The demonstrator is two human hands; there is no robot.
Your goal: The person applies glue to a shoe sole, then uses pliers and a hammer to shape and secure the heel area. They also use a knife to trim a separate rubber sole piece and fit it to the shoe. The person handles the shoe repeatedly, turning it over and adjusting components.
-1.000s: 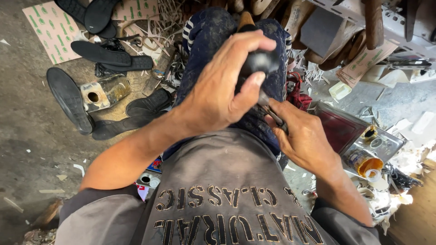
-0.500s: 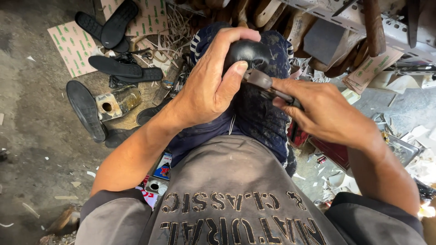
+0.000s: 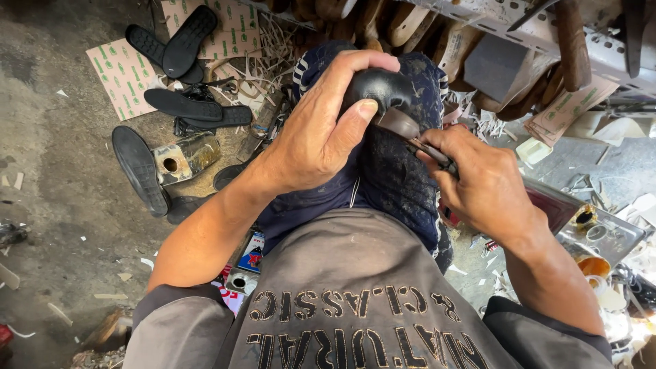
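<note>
Gripping a black shoe (image 3: pixel 383 89) over your lap, your left hand (image 3: pixel 321 137) wraps around it from the left, fingers (image 3: pixel 355 65) curled over the far side and thumb pressed against the near side. The shoe sits on a dark blue patterned cloth (image 3: pixel 396 178) that covers your knee, around the middle of the scene. Its rounded black end points left and away from you, under your left fingers; its long axis runs from there down to the right, toward your right hand (image 3: pixel 485 184). That hand is closed around a thin dark tool (image 3: pixel 427 147), whose tip meets the brownish edge of the shoe just below your left thumb. How much of the shoe lies beneath your palm cannot be told.

On the floor (image 3: pixel 55 191) to the left lie several black soles (image 3: pixel 140 167), some on printed cardboard sheets (image 3: pixel 126 72), with a small tin (image 3: pixel 184 156) beside them. Far right, a metal rack (image 3: pixel 506 20) holds wooden shoe forms (image 3: pixel 574 41); near right, open glue pots (image 3: pixel 594 263) stand among scraps.
</note>
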